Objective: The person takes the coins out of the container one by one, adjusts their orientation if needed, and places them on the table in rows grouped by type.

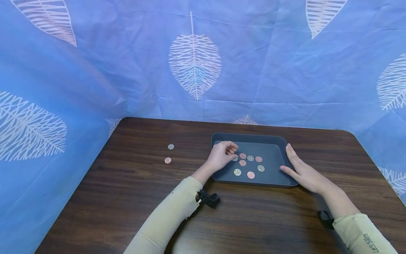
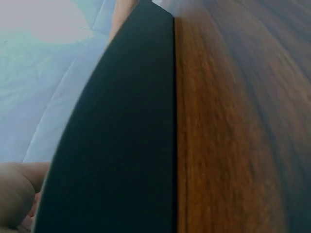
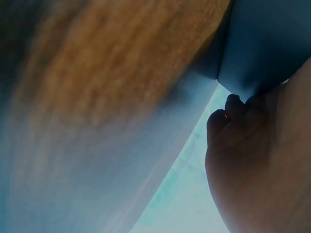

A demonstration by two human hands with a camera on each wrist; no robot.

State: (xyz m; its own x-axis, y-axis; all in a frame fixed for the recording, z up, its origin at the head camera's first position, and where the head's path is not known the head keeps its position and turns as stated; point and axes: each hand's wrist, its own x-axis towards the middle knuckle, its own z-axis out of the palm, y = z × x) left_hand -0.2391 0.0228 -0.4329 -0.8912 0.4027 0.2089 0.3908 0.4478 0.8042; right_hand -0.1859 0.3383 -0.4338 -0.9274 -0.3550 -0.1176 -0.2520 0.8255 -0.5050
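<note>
Several copper-coloured coins (image 1: 251, 175) and silver-coloured coins (image 1: 237, 172) lie spread in a dark grey tray (image 1: 272, 178). My left hand (image 1: 221, 154) reaches over the tray's left rim, its fingers loosely bent and a gap between thumb and forefinger. Close to the thumb tip is a partly covered silver coin (image 1: 235, 159); whether they touch is unclear. Along the tray's right rim rests my right hand (image 1: 306, 174), fingers extended and thumb apart. In the left wrist view, the tray wall (image 2: 116, 126) hides most of the left hand (image 2: 17, 194). Bent fingers of the right hand (image 3: 257, 160) appear beside the tray (image 3: 262, 43) in the right wrist view.
Left of the tray, a silver coin (image 1: 171, 146) and a copper coin (image 1: 167, 160) lie apart on the dark wooden table (image 1: 127, 197). A blue cloth (image 1: 142, 63) with white leaf patterns hangs behind the table and along its sides.
</note>
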